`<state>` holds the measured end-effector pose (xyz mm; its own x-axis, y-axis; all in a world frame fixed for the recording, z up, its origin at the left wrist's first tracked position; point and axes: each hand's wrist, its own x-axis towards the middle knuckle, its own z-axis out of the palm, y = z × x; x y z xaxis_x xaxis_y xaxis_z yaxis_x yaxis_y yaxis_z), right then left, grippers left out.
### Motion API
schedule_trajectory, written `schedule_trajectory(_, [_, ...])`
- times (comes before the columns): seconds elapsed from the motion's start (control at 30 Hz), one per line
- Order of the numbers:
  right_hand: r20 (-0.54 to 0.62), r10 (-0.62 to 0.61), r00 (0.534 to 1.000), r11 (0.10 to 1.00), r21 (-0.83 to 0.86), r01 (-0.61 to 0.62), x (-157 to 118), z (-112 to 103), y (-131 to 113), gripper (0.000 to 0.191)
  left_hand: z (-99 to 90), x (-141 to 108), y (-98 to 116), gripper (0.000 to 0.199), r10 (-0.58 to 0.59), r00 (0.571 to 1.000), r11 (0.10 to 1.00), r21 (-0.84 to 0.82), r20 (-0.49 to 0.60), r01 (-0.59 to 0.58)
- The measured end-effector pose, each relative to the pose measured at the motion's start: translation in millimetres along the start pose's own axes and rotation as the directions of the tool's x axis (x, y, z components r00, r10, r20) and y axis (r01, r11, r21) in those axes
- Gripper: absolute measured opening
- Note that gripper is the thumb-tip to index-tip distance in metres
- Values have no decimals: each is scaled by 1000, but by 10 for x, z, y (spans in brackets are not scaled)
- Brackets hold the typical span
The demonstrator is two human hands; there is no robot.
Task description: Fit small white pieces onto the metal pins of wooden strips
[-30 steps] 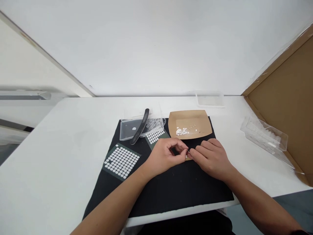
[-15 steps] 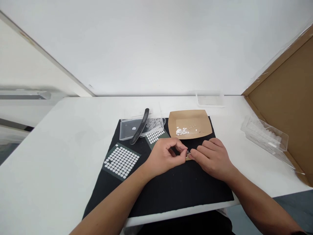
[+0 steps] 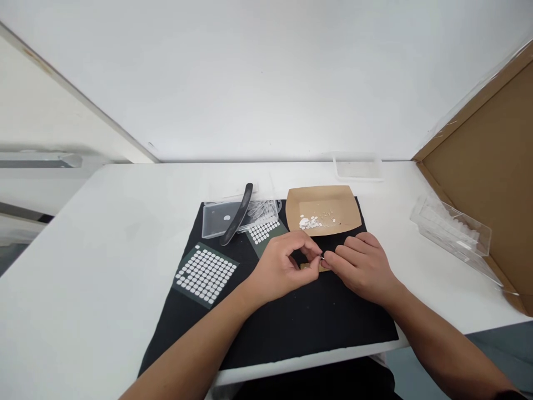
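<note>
Over the black mat (image 3: 308, 328), my left hand (image 3: 285, 266) pinches thumb and forefinger together at a tiny dark, shiny piece (image 3: 320, 257), too small to name. My right hand (image 3: 360, 266) is closed, its thumb and forefinger meeting the same spot from the right. Which fingers bear the piece, and whether each hand has its own, I cannot tell. Beneath the fingertips lies a small tan card (image 3: 325, 269), mostly hidden. Just behind the hands stands a brown paper tray (image 3: 343, 208) with small white flakes (image 3: 308, 222) in it.
Left on the mat lies a sheet of white oval stickers (image 3: 206, 275); a second sheet (image 3: 262, 233) is partly behind my left hand. A black curved nail file (image 3: 237, 214) rests across a clear plastic box (image 3: 210, 222). Clear boxes (image 3: 453, 230) and a cardboard panel (image 3: 491, 144) stand right.
My left fingertips have shifted slightly, and the tiny shiny piece shows less between them. More of the tan card shows under my left hand. My right hand has barely moved.
</note>
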<state>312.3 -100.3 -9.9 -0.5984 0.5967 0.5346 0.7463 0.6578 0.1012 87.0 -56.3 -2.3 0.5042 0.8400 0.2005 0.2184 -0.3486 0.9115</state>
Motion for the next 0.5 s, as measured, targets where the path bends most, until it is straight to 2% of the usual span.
schedule_trajectory(0.1, [7,2,1000,1000,5,-2,-6,9,-5,17,17,-3,7,8,-17,1000,999,-33,-8,17])
schedule_trajectory(0.2, [3,6,1000,1000,23,-6,-11,17,-7,15,43,-25,20,5,-109,994,984,-142,-3,107])
schedule_trajectory(0.33, [-25,27,999,997,79,-25,9,12,-14,15,62,-48,42,13,-282,956,897,-333,73,290])
schedule_trajectory(0.5, [-50,83,995,974,213,-71,43,-13,-26,17,48,-46,39,17,-333,932,813,-457,144,361])
